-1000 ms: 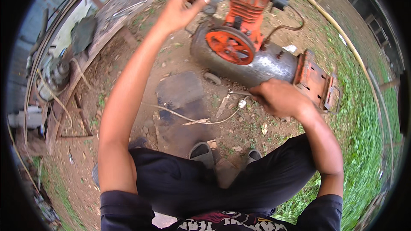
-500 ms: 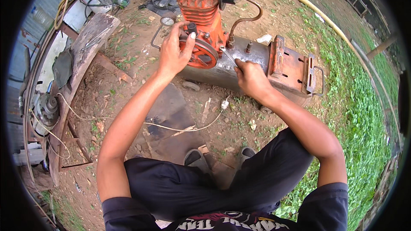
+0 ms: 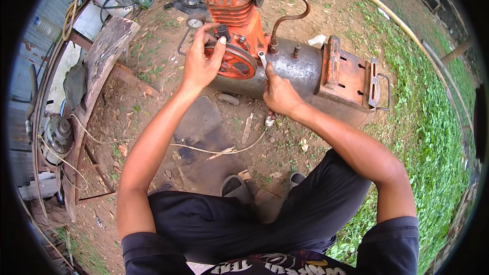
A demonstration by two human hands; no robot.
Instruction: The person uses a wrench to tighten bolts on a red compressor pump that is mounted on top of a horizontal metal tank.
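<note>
— Left hand point(image 3: 201, 61) first: where is it?

— Up on the orange pulley wheel point(image 3: 235, 62) of the compressor. My fingers are curled over its upper rim, thumb raised beside a small dark fitting, so the hand is closed on the wheel's edge.

— What lies further left?

— A weathered wooden plank point(image 3: 104, 51) runs along the dirt, with a thin pale cord point(image 3: 153, 145) trailing from there across the ground below my forearm. A flat dark slab point(image 3: 206, 137) sits on the soil between my arms.

— And the machine itself?

— The orange pump head point(image 3: 229, 0) stands upright on the grey steel tank point(image 3: 298, 71), which lies on its side. A bent copper pipe point(image 3: 293, 12) loops from the head down into the tank.

— Your right hand point(image 3: 280, 94)?

— Clamped in a fist around a metal wrench point(image 3: 263, 61); its upper end pokes up against the tank just beside the wheel, the lower end sticks out under my fist.

— Past that?

— A rusty orange bracket plate point(image 3: 351, 74) on the tank's right end, then grass point(image 3: 433, 122).
</note>
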